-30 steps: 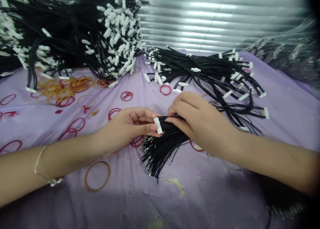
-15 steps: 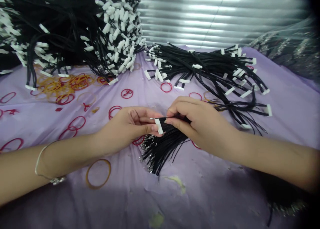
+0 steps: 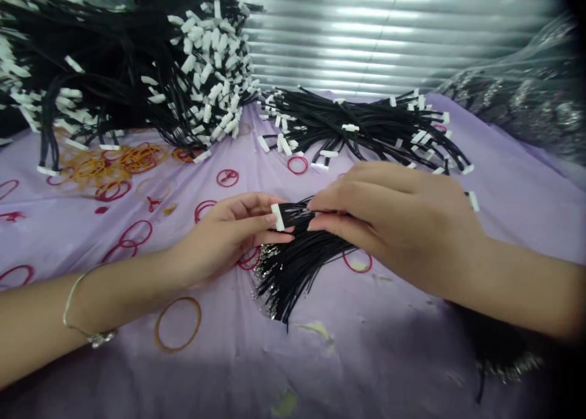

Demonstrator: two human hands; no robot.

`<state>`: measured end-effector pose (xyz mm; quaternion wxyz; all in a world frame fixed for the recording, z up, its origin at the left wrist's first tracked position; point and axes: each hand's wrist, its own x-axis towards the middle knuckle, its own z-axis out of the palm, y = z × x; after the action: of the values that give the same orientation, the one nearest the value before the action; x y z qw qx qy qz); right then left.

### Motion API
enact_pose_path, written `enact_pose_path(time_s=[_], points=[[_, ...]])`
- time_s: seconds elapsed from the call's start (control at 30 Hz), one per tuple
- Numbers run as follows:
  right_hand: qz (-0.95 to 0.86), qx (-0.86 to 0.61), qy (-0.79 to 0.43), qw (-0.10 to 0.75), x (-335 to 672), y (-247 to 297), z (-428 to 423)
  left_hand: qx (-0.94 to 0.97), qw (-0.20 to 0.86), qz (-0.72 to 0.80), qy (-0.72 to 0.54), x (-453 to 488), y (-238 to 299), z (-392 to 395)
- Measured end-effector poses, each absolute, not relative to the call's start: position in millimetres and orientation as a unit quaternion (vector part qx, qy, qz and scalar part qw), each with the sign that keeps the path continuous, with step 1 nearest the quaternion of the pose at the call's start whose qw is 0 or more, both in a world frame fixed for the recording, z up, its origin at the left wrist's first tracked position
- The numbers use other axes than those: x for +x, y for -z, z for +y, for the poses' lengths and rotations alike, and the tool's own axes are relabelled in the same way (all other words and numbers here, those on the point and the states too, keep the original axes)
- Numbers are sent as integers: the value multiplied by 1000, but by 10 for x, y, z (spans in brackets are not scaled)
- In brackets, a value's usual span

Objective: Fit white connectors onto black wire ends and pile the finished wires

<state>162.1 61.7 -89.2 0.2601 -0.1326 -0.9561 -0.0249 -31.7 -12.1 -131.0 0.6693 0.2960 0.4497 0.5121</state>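
A purple sheet (image 3: 196,376) spreads beneath everything, with a slatted, shiny surface (image 3: 366,34) standing behind it. The big heap of black cables with white ends (image 3: 110,46) fills the far left. A clear plastic bag (image 3: 526,95) of dark, silver-flecked things sits at the far right, and a lower stack of black cables (image 3: 361,116) lies between the two.

My right hand (image 3: 394,208) is narrow, thumb and forefinger near each other over the wires; whether they grip one, I cannot tell. My left hand (image 3: 233,226) pinches a white connector, its thumb on the near face. Below my hands, loose black wires (image 3: 297,263) fan out on the sheet, their silvery tips toward the left.

A tangle of yellow and red rubber bands (image 3: 94,165) lies before the heap. Smallest is the white connector (image 3: 277,216), at my left fingertips, with black wires running from it toward my right hand.
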Motion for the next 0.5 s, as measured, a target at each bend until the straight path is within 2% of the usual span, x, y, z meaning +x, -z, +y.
enact_pose_path(time_s=[0.17,0.33,0.5], points=[[-947,-147,-53,281,1589,935,548,276,692,435,-505,-329,1290,-101],[-961,-148,-124,197,1525,1054,634,302,687,464,-471,-351,1314,-108],[-954,-189,-136,187,1496,1100,645,318,687,463,-462,-363,1347,-107]])
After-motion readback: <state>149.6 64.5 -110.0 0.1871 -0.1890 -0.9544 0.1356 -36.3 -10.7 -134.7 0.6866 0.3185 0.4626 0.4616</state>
